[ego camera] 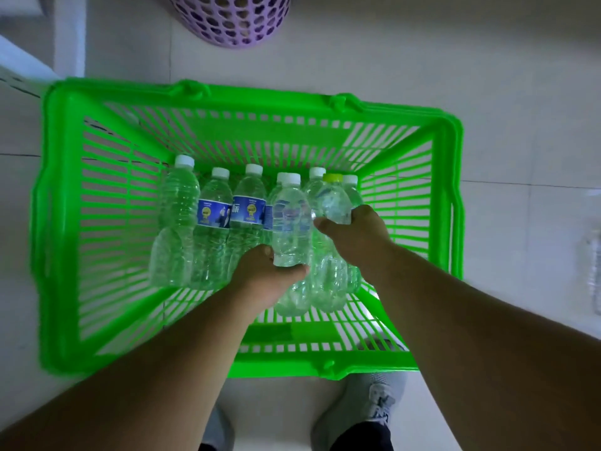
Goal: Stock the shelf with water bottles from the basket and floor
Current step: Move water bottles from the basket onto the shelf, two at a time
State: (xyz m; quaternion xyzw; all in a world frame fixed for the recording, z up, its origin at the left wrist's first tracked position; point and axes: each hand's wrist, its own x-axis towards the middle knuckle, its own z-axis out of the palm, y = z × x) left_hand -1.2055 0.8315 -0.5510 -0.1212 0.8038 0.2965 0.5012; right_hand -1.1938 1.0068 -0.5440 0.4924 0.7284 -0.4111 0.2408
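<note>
- Water bottles (211, 229) lie in a row inside the green basket (97, 222); two carry blue labels, print too blurred to read.
- Left hand (263, 271) is closed around the base of a white-capped bottle (289, 219).
- Right hand (354, 236) is closed around a yellow-capped bottle (335, 200).
- Basket stands on pale floor tiles (504, 92), near a purple perforated bin (231, 17).
- More bottles (593, 271) stand on the floor at the right edge.

Green basket (91, 222): 1; purple perforated basket (234, 21): 1, partly out of frame; water bottles inside the green one: 7 caps visible, 6 white, 1 yellow-green (332, 178); of these, 2 carry clear blue labels (248, 210); bottles on the floor at far right (593, 265): blurred, count uncertain; hands: 2; grey shoes (379, 402): 2.
</note>
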